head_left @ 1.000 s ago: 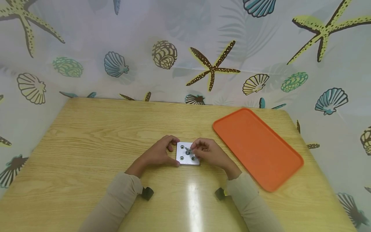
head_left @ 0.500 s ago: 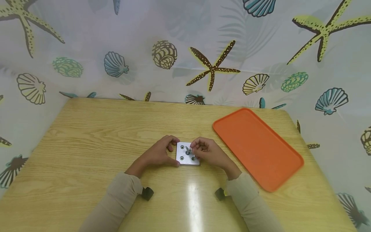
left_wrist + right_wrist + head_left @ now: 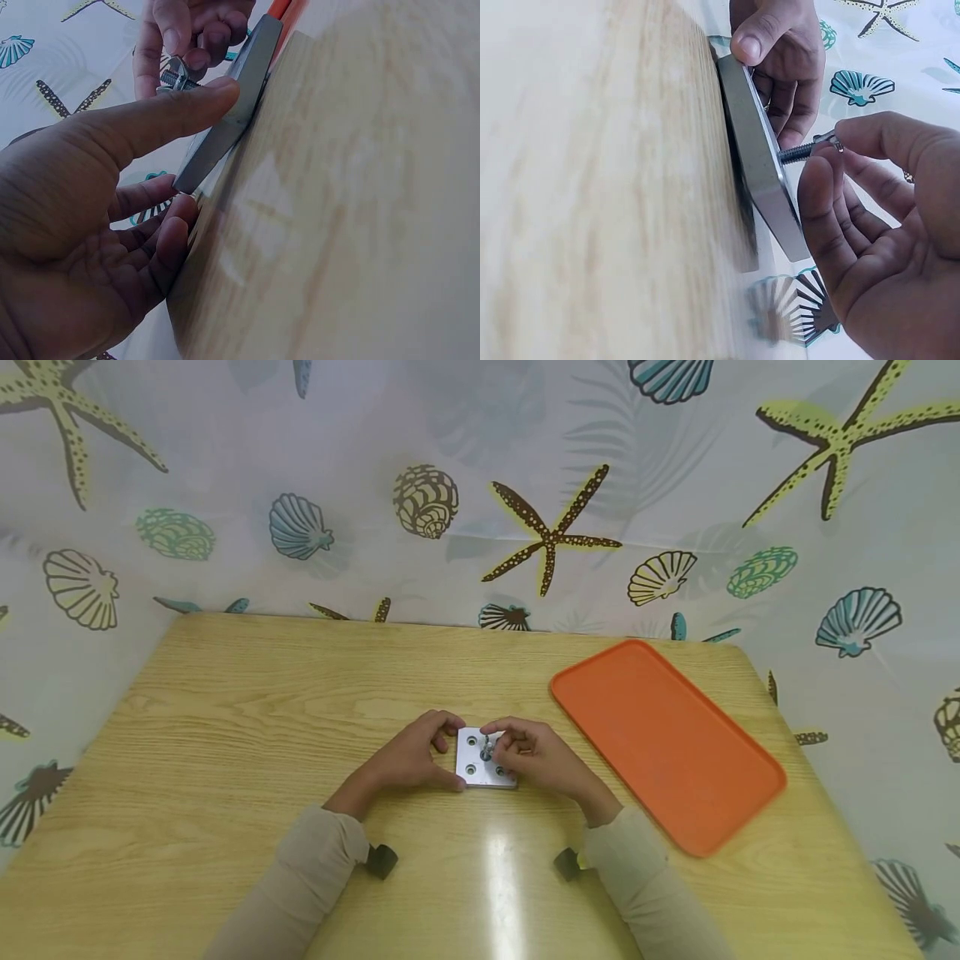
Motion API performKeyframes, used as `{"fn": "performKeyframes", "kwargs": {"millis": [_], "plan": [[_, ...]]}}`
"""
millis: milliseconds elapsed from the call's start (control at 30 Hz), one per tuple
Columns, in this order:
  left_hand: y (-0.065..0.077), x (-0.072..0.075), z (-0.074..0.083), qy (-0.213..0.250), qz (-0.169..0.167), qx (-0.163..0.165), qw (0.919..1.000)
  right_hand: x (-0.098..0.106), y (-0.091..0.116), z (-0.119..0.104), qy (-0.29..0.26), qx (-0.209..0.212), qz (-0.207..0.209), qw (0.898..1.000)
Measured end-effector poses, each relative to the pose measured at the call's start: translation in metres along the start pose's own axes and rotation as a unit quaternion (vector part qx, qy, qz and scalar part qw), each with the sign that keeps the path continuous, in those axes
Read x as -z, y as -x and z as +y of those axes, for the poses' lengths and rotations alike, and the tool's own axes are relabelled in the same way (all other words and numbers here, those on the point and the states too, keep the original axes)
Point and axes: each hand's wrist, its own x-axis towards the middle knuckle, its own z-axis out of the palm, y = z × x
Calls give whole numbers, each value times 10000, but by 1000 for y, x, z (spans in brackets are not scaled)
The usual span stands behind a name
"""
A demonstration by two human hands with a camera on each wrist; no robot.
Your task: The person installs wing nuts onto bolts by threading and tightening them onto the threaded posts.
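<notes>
A square silver metal plate [image 3: 468,777] lies on the table, with round holes near its corners and a threaded bolt [image 3: 795,154] standing up from its middle. A small wing nut [image 3: 829,139] sits toward the outer end of that bolt. My right hand [image 3: 532,750] has thumb and index finger at the wings, pinching them; the other fingers are bent below. From the left side, my left hand [image 3: 416,752] grips the plate, thumb [image 3: 217,94] at the near edge and fingers at the far edge. The right fingers partly cover the right-hand holes in the head view.
An orange tray [image 3: 667,743] lies at an angle on the right of the wooden table [image 3: 285,693]. Behind the table hangs a cloth [image 3: 360,452] printed with shells and starfish. Dark wrist-camera blocks [image 3: 382,860] show below both wrists.
My right index finger has reached further left over the wing nut, and the wings now stand at a different angle. The left hand and the plate have stayed in place.
</notes>
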Motion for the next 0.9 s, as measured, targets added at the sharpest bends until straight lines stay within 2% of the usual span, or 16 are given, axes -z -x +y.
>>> {"fn": "performKeyframes", "kwargs": {"millis": [900], "plan": [[1,1,2,61,25,11,10000,3,1,1,233,-75,221,9995]]}}
